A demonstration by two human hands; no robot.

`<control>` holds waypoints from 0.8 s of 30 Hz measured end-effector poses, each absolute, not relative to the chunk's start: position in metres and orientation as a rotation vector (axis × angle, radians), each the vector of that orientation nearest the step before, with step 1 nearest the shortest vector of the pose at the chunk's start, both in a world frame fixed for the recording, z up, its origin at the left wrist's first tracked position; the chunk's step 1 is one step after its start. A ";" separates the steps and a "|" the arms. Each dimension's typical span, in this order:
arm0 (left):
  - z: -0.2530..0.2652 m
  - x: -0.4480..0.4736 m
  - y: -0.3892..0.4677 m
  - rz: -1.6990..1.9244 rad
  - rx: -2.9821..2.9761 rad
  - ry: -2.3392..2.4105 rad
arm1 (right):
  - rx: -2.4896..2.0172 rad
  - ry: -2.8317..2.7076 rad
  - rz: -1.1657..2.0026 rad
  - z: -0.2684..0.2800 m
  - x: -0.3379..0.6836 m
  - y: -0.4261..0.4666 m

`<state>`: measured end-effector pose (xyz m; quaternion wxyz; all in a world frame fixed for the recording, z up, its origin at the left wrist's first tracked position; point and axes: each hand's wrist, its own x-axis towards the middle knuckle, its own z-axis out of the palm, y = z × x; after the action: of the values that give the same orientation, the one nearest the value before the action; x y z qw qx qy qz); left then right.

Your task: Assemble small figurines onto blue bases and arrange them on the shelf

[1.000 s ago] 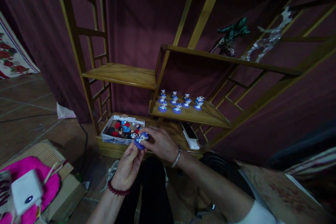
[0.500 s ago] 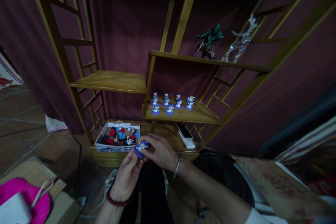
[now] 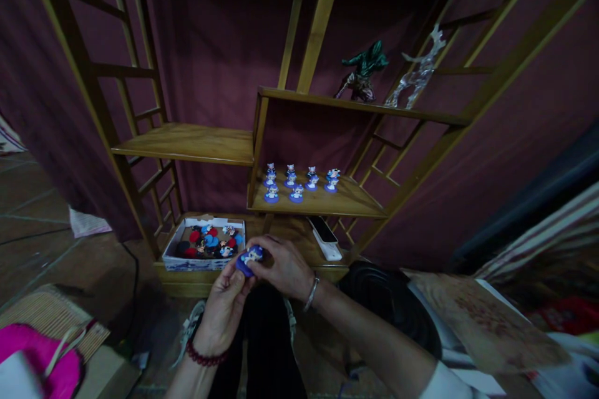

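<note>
Between my two hands is a small purple-and-white figurine (image 3: pixel 251 255) on a round purple base. The fingers of my left hand (image 3: pixel 225 305) grip the base from the lower left. My right hand (image 3: pixel 286 267) pinches the figure's upper right side. Just left of the hands stands a shallow cardboard box (image 3: pixel 187 264) with several figurines on red, blue and black bases lying jumbled inside. On the small shelf (image 3: pixel 322 204) ahead, similar purple-based figurines (image 3: pixel 296 193) stand upright in rows, with several smaller dark-and-white ones behind them.
A phone (image 3: pixel 322 229) and a white object (image 3: pixel 331 251) lie on the lowest board at right. A green figure statue (image 3: pixel 366 72) and a clear deer statue (image 3: pixel 416 72) stand on the upper shelf. A pink item (image 3: pixel 42 349) rests at lower left.
The view has shifted slightly, so the shelf appears a little further left. Both hands still hold the purple figurine, with hardly any change in grip.
</note>
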<state>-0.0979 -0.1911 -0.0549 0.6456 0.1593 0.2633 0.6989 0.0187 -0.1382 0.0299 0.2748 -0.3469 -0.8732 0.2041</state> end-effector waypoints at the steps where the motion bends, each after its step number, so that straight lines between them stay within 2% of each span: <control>1: -0.055 -0.098 -0.191 1.596 0.373 0.596 | -0.946 -2.346 0.543 0.030 0.018 -0.139; 24: -0.051 -0.103 -0.191 1.619 0.310 0.526 | -0.940 -2.405 0.561 0.032 0.012 -0.137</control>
<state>-0.1029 -0.1909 -0.0514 0.6486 0.1364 0.2312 0.7123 0.0122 -0.1366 0.0316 0.2471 -0.3448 -0.8820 0.2056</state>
